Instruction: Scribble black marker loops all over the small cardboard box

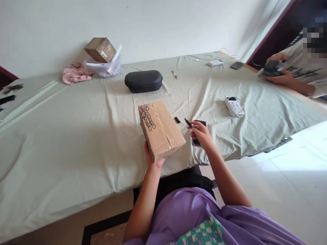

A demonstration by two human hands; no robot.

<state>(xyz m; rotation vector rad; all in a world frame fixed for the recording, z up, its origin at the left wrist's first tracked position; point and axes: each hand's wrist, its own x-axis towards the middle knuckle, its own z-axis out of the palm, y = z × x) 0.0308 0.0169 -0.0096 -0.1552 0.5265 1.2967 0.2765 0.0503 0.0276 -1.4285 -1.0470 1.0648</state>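
Observation:
A brown cardboard box [165, 127] is tilted in front of me, with rows of black looped scribbles at the left of its top face. My left hand [154, 158] grips its near lower corner from beneath; part of the fingers is hidden by the box. To the right of the box, my right hand [200, 132] pinches a black marker [188, 122], its tip pointing up and left, apart from the cardboard. A black marker cap [177, 119] lies on the cloth between them. Beneath my right hand is a dark phone [196, 141], partly covered.
A black hard case [143, 81] and a pen [174, 74] lie farther back on the cloth-covered table [76, 136]. A second box [100, 50] rests in a clear bin [114, 68] beside pink cloth [76, 72]. At right are a white power strip [234, 107] and another person's hands [281, 79] holding a dark object.

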